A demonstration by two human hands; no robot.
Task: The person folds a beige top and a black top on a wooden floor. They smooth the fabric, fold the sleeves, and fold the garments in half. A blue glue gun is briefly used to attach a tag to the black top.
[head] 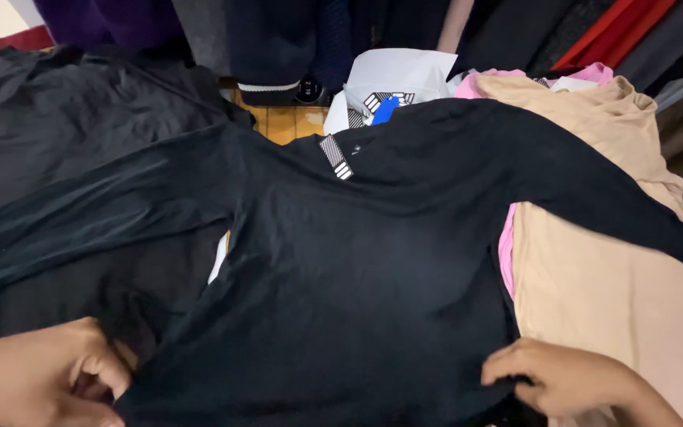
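A black long-sleeved top lies spread flat in front of me, neck end away from me, sleeves stretched out to both sides. A striped black-and-white tag sits at its collar. My left hand pinches the bottom hem at the lower left corner. My right hand grips the hem at the lower right, fingers curled into the black cloth.
A beige garment lies under the top on the right, with a pink one showing at its edge. More black cloth is piled at the left. White packaging and hanging clothes stand behind, over an orange surface.
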